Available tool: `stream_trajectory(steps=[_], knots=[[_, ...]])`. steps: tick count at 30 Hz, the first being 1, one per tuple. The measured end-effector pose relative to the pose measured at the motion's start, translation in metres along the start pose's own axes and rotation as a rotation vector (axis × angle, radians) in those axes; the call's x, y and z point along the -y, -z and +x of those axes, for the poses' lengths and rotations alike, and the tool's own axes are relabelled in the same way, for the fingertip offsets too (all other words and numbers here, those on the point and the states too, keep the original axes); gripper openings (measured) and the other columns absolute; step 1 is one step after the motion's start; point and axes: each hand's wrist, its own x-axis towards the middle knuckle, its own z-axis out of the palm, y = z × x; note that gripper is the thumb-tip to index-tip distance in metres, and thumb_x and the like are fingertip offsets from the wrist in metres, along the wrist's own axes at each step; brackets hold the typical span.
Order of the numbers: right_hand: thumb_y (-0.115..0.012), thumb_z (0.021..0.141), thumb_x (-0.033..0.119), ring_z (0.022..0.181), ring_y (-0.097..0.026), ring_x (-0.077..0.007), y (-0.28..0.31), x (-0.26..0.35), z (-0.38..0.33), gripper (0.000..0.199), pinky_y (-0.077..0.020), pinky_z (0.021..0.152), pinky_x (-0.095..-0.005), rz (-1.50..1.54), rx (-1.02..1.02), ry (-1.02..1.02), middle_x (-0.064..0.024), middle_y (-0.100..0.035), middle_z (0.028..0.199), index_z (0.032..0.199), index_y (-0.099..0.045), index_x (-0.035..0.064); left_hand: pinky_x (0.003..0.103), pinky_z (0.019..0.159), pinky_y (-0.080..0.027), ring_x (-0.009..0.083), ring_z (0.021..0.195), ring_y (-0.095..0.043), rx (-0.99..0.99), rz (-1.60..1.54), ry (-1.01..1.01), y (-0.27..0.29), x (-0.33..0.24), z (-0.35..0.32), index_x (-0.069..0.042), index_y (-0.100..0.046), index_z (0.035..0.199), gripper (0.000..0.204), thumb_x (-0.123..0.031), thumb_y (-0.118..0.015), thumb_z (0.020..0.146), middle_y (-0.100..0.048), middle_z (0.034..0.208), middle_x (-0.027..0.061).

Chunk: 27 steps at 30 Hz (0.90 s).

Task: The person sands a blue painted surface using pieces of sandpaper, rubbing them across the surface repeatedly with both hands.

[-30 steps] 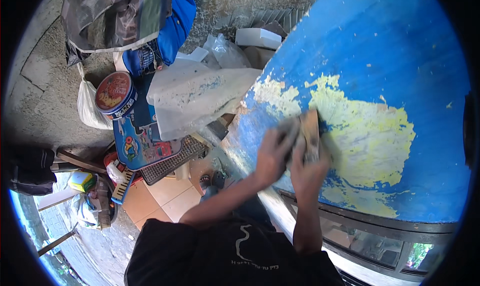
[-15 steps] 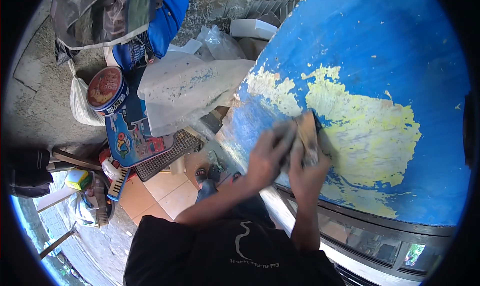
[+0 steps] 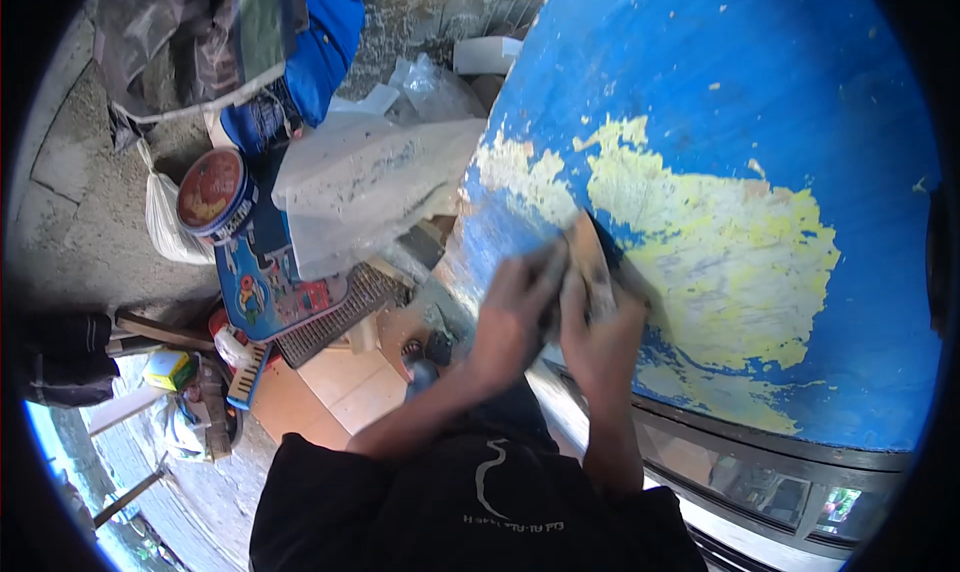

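Observation:
A folded piece of sandpaper [image 3: 588,246], tan on one face and dark on the other, is pressed against a large blue-painted panel [image 3: 800,62]. My right hand [image 3: 603,334] grips it, fingers bent around its lower part. Close beside it, my left hand [image 3: 515,307] has its fingers curled at the sandpaper's left edge; motion blur softens both hands. Right of the sandpaper spreads a bare, pale patch [image 3: 715,262] with ragged yellow edges, where the blue coat is gone. A smaller pale patch [image 3: 525,175] lies at the panel's left edge.
Below the panel runs a dark frame with glass panes [image 3: 690,455]. To the left are a clear plastic sheet [image 3: 370,187], a round tin with a red lid [image 3: 212,190], a printed board [image 3: 285,287] and a toy keyboard [image 3: 247,377]. Cloths [image 3: 200,32] hang at the upper left.
Both hands and the sandpaper have shifted a little left along the panel, still together. The whole view has also moved slightly.

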Motion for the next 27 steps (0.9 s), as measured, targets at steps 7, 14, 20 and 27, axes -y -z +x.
stream_trajectory(steps=[7, 14, 20, 27], knots=[[-0.054, 0.085, 0.007, 0.065, -0.066, -0.0346, -0.002, 0.008, -0.017, 0.021, -0.0495, 0.058, -0.0379, 0.121, -0.051, -0.152, -0.0208, -0.064, 0.073, 0.098, -0.061, -0.0074, 0.037, 0.083, -0.049, 0.0323, 0.099, -0.054, 0.126, -0.041, -0.036, 0.012, -0.005, -0.003, 0.000, -0.052, 0.127, 0.060, 0.000, -0.062, 0.068, -0.052, 0.118, 0.0177], [-0.054, 0.085, 0.009, 0.080, -0.068, -0.0334, -0.003, 0.004, -0.006, 0.024, -0.0516, 0.066, -0.0365, 0.151, -0.135, -0.100, -0.0237, -0.066, 0.086, 0.101, -0.062, -0.0067, 0.038, 0.083, -0.048, 0.0326, 0.097, -0.053, 0.029, -0.001, -0.020, 0.008, -0.001, 0.023, 0.001, -0.052, 0.127, 0.061, 0.001, -0.063, 0.067, -0.052, 0.118, 0.0177], [-0.057, 0.086, 0.015, 0.070, -0.065, -0.0291, -0.014, -0.005, 0.009, 0.026, -0.0491, 0.065, -0.0365, 0.099, -0.239, 0.131, -0.0225, -0.065, 0.084, 0.092, -0.061, -0.0101, 0.039, 0.080, -0.049, 0.0324, 0.096, -0.054, 0.004, 0.001, -0.083, 0.002, 0.006, 0.019, 0.001, -0.054, 0.124, 0.058, 0.003, -0.064, 0.067, -0.053, 0.114, 0.0164], [-0.057, 0.084, 0.015, 0.060, -0.061, -0.0414, -0.024, 0.003, -0.001, 0.023, -0.0478, 0.055, -0.0407, 0.319, -0.409, 0.082, -0.0260, -0.058, 0.063, 0.086, -0.062, -0.0076, 0.039, 0.078, -0.049, 0.0335, 0.093, -0.056, 0.017, -0.060, -0.149, 0.009, 0.006, 0.017, -0.001, -0.054, 0.124, 0.057, 0.001, -0.065, 0.068, -0.055, 0.109, 0.0169]])
